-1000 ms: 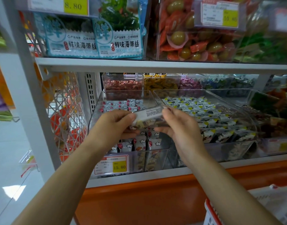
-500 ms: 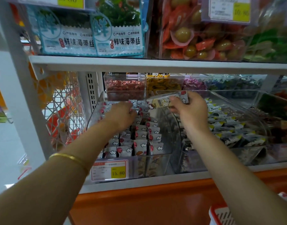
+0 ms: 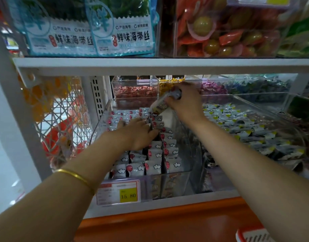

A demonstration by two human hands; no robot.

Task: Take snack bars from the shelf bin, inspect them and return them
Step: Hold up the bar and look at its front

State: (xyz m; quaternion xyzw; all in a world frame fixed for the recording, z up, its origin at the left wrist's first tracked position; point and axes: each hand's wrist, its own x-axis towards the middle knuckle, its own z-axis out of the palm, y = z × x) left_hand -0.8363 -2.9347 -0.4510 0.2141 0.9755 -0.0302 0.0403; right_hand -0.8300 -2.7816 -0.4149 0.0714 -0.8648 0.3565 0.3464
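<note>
Price label (image 3: pixel 120 193) at 6 o'clock on the clear bin (image 3: pixel 169 186) front. Left hand (image 3: pixel 139 133), centre, lies palm-down, fingers extended onto the packed bars (image 3: pixel 156 165). Right hand (image 3: pixel 186 103), 12 o'clock, grips the held bar (image 3: pixel 160 105), tilted, lower end toward 8 o'clock over the bin's back rows.

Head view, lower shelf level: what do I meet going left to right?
Wire mesh panel → left hand, on the rows of snack bars → right hand, gripping a snack bar → yellow-marked packets.
</note>
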